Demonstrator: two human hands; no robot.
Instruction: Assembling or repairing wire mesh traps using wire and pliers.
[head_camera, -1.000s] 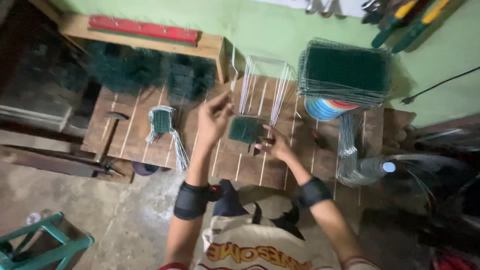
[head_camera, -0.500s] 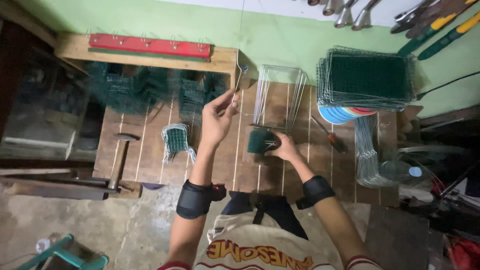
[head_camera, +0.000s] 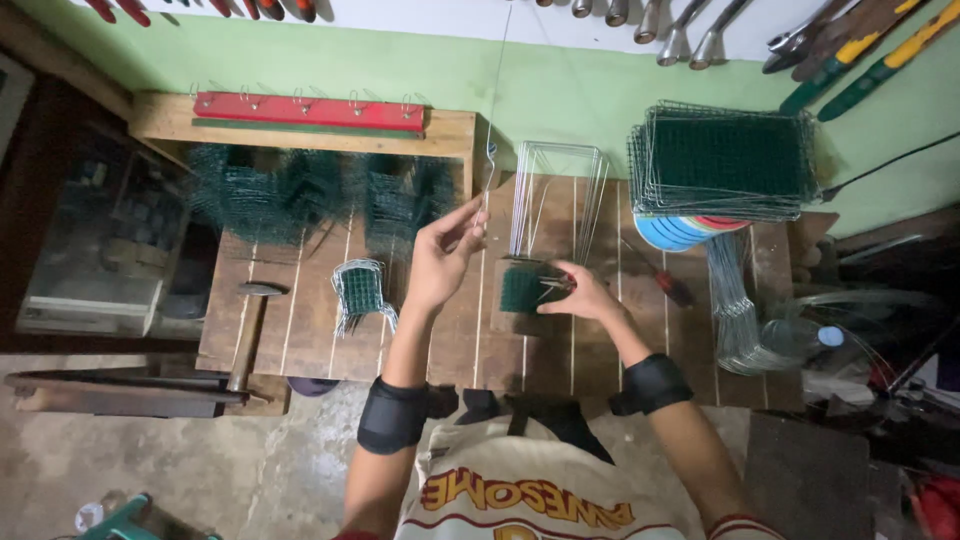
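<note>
Hammer (head_camera: 247, 335) lies at the left edge of the slatted wooden surface (head_camera: 310, 345), handle toward the person. Above it, a tangle of dark green mesh (head_camera: 300, 195) sits under a red bar with hooks (head_camera: 308, 110) on a wooden ledge. Small finished mesh piece (head_camera: 360, 292) stands just right of the hammer.

Left hand (head_camera: 440, 255): half a second ago it was raised over the surface with a short length of wire; now a long thin wire (head_camera: 492, 150) runs straight up from its pinched fingertips, past the wall edge. Grip narrow, closed on the wire. Judgement: the wire has been drawn out full length, ready for threading.

Right hand (head_camera: 578, 295) has stayed put, pressing and pinching a small green mesh block (head_camera: 522, 290) on a wood pad mid-surface; grip closed on it. Bent wire frames (head_camera: 555, 195) stand just behind.

Further right: a stack of green mesh panels (head_camera: 725, 160) rests on blue and red round lids (head_camera: 675, 230). Loose wire hoops (head_camera: 735, 310) hang off the right edge. The person's shirt shows yellow-and-red lettering; no other labels or signs are legible.
</note>
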